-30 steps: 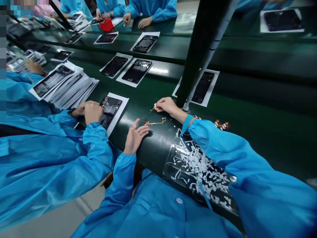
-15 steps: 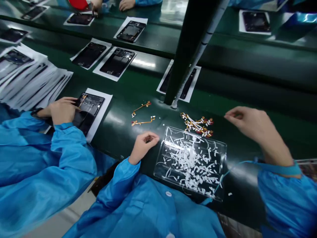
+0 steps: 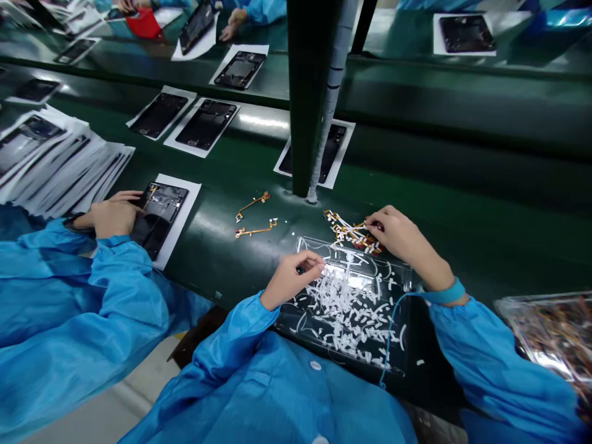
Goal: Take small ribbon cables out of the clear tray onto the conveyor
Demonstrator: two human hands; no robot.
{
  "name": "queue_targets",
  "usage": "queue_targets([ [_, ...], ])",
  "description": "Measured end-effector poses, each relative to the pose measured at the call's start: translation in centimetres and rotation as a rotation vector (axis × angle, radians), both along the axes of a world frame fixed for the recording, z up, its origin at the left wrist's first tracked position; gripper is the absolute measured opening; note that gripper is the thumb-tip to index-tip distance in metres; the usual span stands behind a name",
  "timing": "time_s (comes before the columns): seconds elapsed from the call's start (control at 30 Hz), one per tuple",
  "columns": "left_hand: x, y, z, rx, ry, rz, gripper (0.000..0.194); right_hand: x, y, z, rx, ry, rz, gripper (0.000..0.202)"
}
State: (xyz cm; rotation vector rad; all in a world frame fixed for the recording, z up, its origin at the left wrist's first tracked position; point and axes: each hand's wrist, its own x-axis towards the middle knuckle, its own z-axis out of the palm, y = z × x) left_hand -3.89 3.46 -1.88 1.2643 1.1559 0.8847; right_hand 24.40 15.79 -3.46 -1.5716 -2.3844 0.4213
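My right hand (image 3: 404, 240) reaches over the right end of a heap of orange flex cables (image 3: 349, 231) with white tabs, its thumb and forefinger closed on one of them. My left hand (image 3: 293, 277) hovers above the left part of a clear plastic tray (image 3: 285, 320), fingertips pinched together; whatever may be between them is too small to make out. White scraps of peeled film (image 3: 342, 296) cover much of the tray. Two single flex cables, one slanted (image 3: 252, 206) and one nearly level (image 3: 256, 230), lie apart to the left. A blue wrist strap (image 3: 446, 293) circles my right wrist.
A green post (image 3: 305, 92) rises behind the heap. Tablet housings on white sheets (image 3: 208, 123) lie along the bench. At left, a co-worker's hands (image 3: 111, 213) work on a housing beside a paper stack (image 3: 78, 166). A box of parts (image 3: 555, 333) stands at right.
My right hand has come left and down to the cable heap, its fingers closing there. My left hand has shifted right, over the tray. The view has turned slightly.
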Motion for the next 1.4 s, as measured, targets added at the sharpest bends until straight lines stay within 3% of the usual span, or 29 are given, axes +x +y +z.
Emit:
queue_targets([
  [0.2,-0.5,0.4,-0.4,-0.049,-0.026,0.033,0.026,-1.0,-0.7,0.0,0.008,0.078,0.081,0.036],
  [0.4,-0.6,0.6,-0.1,-0.032,-0.019,0.037,0.024,-2.6,-0.2,-0.4,-0.051,0.120,0.160,0.023],
  [0.7,-0.7,0.5,0.0,-0.050,0.003,0.042,0.024,-1.4,0.1,1.3,-0.114,0.165,0.107,0.027],
  [1.1,-0.1,0.5,-0.3,-0.061,-0.015,0.004,0.021,-1.4,-0.6,0.3,-0.104,0.168,0.036,0.035],
  [1.4,0.0,0.1,-0.6,-0.063,-0.017,0.005,0.021,-1.9,-0.4,0.1,-0.109,0.218,0.043,0.023],
])
